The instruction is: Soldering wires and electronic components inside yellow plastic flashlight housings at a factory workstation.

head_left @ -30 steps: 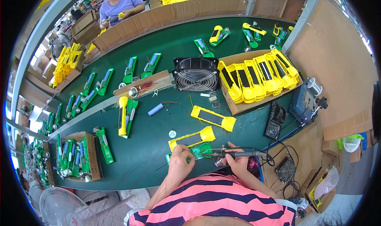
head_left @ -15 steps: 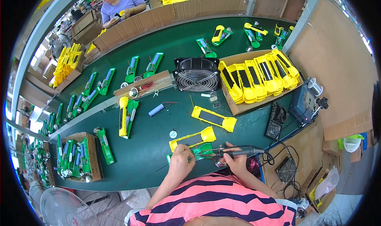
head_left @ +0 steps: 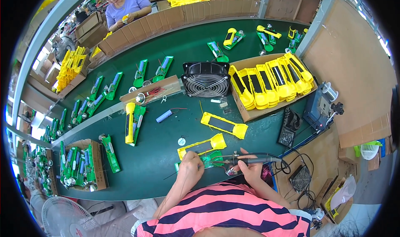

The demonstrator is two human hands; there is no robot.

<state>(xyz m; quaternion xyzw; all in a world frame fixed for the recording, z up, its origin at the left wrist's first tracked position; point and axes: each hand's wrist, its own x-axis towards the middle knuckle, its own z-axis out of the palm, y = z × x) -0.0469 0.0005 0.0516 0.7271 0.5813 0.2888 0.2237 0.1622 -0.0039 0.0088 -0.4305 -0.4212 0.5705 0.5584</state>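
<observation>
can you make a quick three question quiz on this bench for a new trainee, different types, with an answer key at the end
1. Multiple choice: what grips the soldering iron?
A) the left hand only
B) the right hand only
C) both hands

2. True or false: the carton next to the black fan on the bench holds yellow casings.

3. Fill in the blank: the cylindrical cell lying loose on the bench, in front of the fan, is ____ in colour.

Key: 1. B; 2. True; 3. blue
</observation>
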